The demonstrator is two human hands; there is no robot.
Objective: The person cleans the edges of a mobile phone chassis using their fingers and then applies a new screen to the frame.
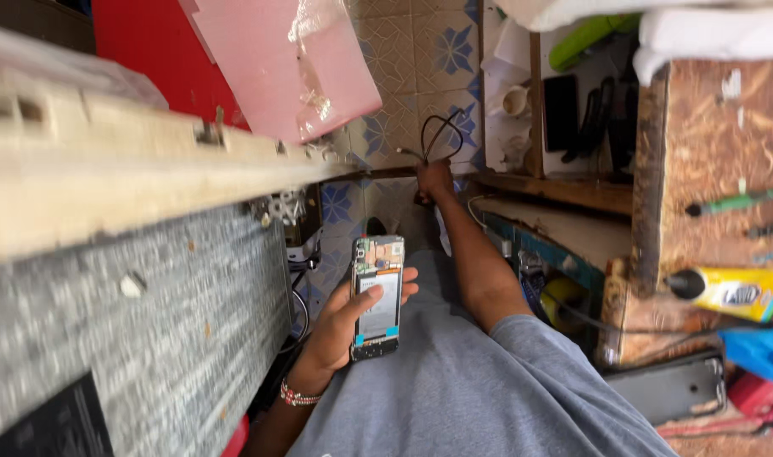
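While left fingers (385, 292) clamp the glossy opened phone (378, 296) — right hand (435, 179) grips thin black cable (441, 135).

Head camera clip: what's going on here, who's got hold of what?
A person in a grey shirt is looking down at their own hands. The left hand holds an opened smartphone with its back cover off, so the inner boards and battery show, fingers wrapped round its edge. The right hand is stretched out to the tiled floor, gripping a looped black cable. To the right stands a wooden shelf with a yellow glue tube.
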